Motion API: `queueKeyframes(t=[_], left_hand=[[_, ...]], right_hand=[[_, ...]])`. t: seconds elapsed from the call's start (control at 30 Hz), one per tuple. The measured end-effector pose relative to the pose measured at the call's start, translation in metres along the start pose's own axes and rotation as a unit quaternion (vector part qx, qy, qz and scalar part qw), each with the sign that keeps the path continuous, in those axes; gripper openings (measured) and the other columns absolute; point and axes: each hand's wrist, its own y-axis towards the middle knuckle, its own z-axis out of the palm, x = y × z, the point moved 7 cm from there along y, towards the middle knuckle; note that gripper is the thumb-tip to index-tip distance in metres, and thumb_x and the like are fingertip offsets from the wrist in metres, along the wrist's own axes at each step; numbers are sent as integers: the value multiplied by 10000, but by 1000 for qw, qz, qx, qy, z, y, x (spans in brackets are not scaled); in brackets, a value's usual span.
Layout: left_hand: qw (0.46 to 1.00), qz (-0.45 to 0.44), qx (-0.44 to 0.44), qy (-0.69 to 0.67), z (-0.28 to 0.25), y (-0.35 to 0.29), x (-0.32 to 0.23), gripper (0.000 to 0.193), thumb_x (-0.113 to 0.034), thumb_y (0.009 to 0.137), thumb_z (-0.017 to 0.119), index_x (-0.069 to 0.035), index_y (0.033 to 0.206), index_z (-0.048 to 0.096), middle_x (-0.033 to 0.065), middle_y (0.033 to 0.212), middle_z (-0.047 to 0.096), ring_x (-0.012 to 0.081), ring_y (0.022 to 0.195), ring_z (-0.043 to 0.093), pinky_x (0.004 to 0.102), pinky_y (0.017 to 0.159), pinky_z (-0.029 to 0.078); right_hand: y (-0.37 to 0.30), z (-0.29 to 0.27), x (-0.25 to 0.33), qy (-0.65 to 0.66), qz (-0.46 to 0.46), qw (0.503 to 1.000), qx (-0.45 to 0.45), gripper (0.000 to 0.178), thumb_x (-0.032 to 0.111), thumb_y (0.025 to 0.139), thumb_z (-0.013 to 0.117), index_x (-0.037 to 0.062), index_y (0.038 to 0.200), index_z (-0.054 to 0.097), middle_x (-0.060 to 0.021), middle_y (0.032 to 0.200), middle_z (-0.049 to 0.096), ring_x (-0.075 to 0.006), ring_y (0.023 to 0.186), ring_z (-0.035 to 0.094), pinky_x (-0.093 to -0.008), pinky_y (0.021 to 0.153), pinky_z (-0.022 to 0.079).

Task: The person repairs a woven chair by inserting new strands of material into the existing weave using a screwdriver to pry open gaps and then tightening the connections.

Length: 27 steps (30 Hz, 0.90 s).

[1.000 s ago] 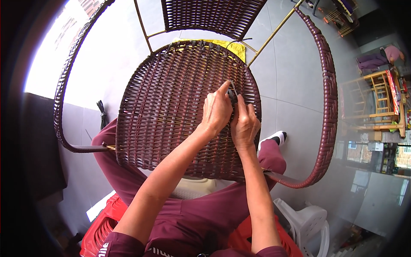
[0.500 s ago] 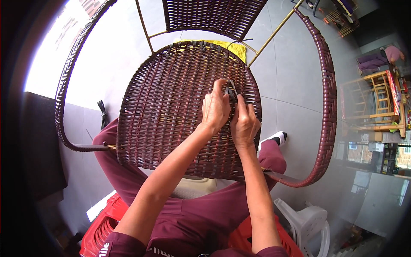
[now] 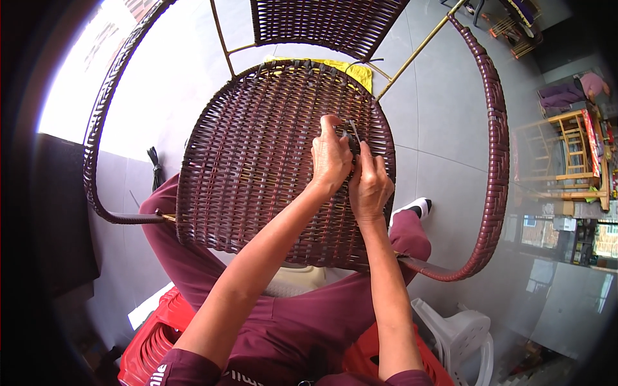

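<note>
Chair seat (image 3: 257, 161), woven in dark reddish-brown strands, lies in front of us, over and between our spread legs (image 3: 190, 251). Both our forearms (image 3: 261, 254) come up from the lower edge. Our left arm slants up to the right, and the left hand (image 3: 332, 157) has its back to us, index finger raised and crooked. Our right arm runs more nearly straight up, and the right hand (image 3: 371, 188) sits just beside the left, index finger pointing forward.

Around the chair we have a grey tiled floor (image 3: 444, 174). A yellow cloth (image 3: 362, 76) shows past the seat's far edge, below the woven backrest (image 3: 328, 26); a black bundle (image 3: 156, 170) lies to our left. Red plastic (image 3: 151, 334) shows beside our lap, and a white plastic chair (image 3: 460, 334) stands at the lower right. Farther off on the right we see a wooden frame (image 3: 576, 175) and a person (image 3: 587, 85) near it.

Under our fingers is the right-hand part of the seat, toward its far rim. A thin grey strip (image 3: 355, 131) stands out between the hands, its lower end close to our right index fingertip. The fingers of both hands are mostly bent; we cannot tell how far they are closed or what they have hold of, since their undersides are hidden.
</note>
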Motion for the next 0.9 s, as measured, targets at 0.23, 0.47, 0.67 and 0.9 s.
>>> queueKeyframes(t=[0.23, 0.47, 0.67, 0.9], left_hand=[[999, 13, -8, 38, 2, 7, -8, 281, 22, 805, 523, -15, 1047, 386, 199, 605, 547, 341, 566, 576, 446, 547, 431], [968, -145, 42, -201, -7, -4, 3, 409, -12, 829, 574, 3, 1159, 333, 135, 747, 622, 156, 513, 580, 261, 438, 496], [874, -270, 109, -388, -21, -39, 9, 336, -45, 837, 577, -12, 1114, 389, 110, 803, 632, 147, 609, 613, 238, 547, 508], [865, -273, 180, -381, -18, -53, 5, 136, -169, 878, 577, -59, 951, 610, 1, 721, 616, 101, 694, 588, 250, 733, 458]], right_hand=[[2, -5, 3, 12, 26, 1000, 1, 301, 15, 793, 565, 52, 1089, 611, -144, 741, 586, -306, 588, 604, -383, 505, 480], [10, -11, -2, 33, 87, 994, 60, 320, 149, 822, 590, 37, 1121, 566, -175, 860, 608, -348, 684, 620, -430, 588, 483], [45, -18, -16, 63, 178, 981, 47, 203, 240, 821, 607, 41, 795, 638, -163, 630, 598, -354, 602, 594, -415, 556, 444], [90, 41, -19, 62, 103, 988, 101, 151, 166, 725, 710, 58, 817, 657, -119, 818, 606, -320, 750, 601, -398, 670, 473]])
